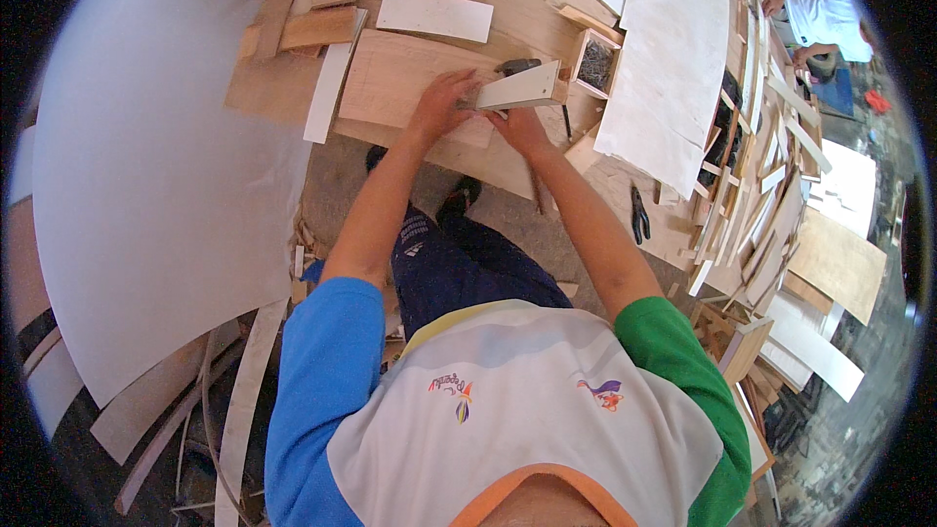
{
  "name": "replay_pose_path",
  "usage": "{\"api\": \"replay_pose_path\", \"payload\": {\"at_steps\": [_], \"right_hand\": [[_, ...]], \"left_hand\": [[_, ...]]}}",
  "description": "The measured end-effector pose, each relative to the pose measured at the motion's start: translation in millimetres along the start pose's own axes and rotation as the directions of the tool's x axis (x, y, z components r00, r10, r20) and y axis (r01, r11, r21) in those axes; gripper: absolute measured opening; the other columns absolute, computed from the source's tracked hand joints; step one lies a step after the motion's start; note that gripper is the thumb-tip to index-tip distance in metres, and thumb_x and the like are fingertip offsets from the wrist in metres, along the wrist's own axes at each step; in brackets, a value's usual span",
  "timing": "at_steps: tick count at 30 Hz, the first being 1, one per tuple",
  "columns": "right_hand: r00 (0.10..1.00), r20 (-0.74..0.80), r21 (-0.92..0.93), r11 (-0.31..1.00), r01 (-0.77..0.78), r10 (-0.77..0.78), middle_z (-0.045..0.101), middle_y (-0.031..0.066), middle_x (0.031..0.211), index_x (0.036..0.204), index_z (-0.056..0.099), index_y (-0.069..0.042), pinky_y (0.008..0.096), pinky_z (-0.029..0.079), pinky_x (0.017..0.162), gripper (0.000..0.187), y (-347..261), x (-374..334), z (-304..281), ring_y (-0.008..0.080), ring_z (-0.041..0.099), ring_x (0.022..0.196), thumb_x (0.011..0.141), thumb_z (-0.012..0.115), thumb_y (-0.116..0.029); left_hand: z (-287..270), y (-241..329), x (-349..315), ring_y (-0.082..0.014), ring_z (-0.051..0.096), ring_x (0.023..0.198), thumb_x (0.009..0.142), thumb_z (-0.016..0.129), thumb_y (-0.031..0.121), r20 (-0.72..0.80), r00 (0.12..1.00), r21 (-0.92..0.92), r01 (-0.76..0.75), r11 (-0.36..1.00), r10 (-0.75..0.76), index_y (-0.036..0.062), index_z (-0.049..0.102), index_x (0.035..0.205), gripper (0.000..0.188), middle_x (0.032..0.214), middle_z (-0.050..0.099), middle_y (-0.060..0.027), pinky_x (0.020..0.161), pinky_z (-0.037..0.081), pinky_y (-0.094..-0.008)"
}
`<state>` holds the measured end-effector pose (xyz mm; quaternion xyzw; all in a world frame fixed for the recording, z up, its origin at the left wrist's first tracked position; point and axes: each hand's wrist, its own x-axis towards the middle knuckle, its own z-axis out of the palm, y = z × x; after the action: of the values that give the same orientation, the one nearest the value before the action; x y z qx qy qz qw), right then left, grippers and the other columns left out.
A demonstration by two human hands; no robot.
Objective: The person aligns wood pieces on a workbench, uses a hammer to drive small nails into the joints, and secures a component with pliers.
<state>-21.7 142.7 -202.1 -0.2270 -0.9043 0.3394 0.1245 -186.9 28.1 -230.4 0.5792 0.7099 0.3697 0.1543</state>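
A white-faced wooden piece (pixel 519 90) rises over the near edge of the workbench, its bare wood end toward the right. My left hand (pixel 447 105) is closed at its left end, fingers curled against it. Below the piece, my right hand (pixel 520 129) grips it from the near side; its fingers are partly hidden. Under both hands lies a flat pale wood panel (pixel 390 78). Just behind the piece sits a dark tool (pixel 517 66), mostly covered, so its kind is unclear.
An open wooden box (pixel 595 63) of dark nails stands to the right. Black-handled pliers (pixel 639 215) lie near the bench edge. A white strip (pixel 434 16) rests at the back. Scrap wood (pixel 756 205) piles up at right, a large white sheet (pixel 156 156) at left. Another person (pixel 828 15) works at far right.
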Motion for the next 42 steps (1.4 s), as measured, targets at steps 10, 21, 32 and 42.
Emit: {"api": "replay_pose_path", "payload": {"at_steps": [10,21,32,42], "right_hand": [[0.992,0.119,0.052,0.997,-0.053,0.046,0.056,0.0204,0.124,0.118,0.058,-0.003,0.0444,0.039,0.099,0.042,7.6,3.7,-5.8,0.0386,0.049,0.119,0.084,0.065,-0.027],[0.996,0.058,-0.012,0.998,-0.066,0.067,0.059,0.0211,0.114,0.113,0.058,0.000,0.0439,0.041,0.093,0.039,7.8,1.5,-5.7,0.0398,0.052,0.110,0.086,0.064,-0.027],[0.992,0.066,-0.037,0.994,-0.101,0.103,0.059,0.0227,0.113,0.114,0.057,0.000,0.0447,0.041,0.092,0.040,-2.0,1.3,-10.0,0.0412,0.053,0.108,0.085,0.065,-0.027],[0.997,0.036,-0.069,0.995,-0.070,0.073,0.059,0.0216,0.116,0.117,0.057,-0.001,0.0479,0.043,0.092,0.044,-2.0,-3.8,-6.3,0.0421,0.053,0.110,0.088,0.060,-0.034]], "left_hand": [[-4.2,-11.4,4.9,-0.0291,0.042,0.128,0.062,0.075,0.004,0.046,0.998,-0.090,0.037,0.995,-0.033,0.0083,0.049,0.132,0.075,0.140,0.045,-0.0096,0.106,0.036,-0.0359],[-8.8,-4.6,8.0,-0.0286,0.044,0.126,0.063,0.074,0.004,0.069,0.995,-0.084,0.077,0.993,-0.072,0.0096,0.050,0.133,0.074,0.139,0.047,-0.0085,0.106,0.037,-0.0357],[-7.4,-3.8,5.9,-0.0282,0.045,0.125,0.063,0.075,0.006,0.048,0.996,-0.073,0.079,0.994,-0.075,0.0103,0.053,0.130,0.070,0.137,0.049,-0.0063,0.104,0.039,-0.0361],[-11.2,0.9,8.0,-0.0280,0.046,0.124,0.062,0.074,0.004,0.060,0.992,-0.081,0.115,0.990,-0.111,0.0100,0.053,0.129,0.070,0.135,0.051,-0.0071,0.105,0.038,-0.0355]]}}
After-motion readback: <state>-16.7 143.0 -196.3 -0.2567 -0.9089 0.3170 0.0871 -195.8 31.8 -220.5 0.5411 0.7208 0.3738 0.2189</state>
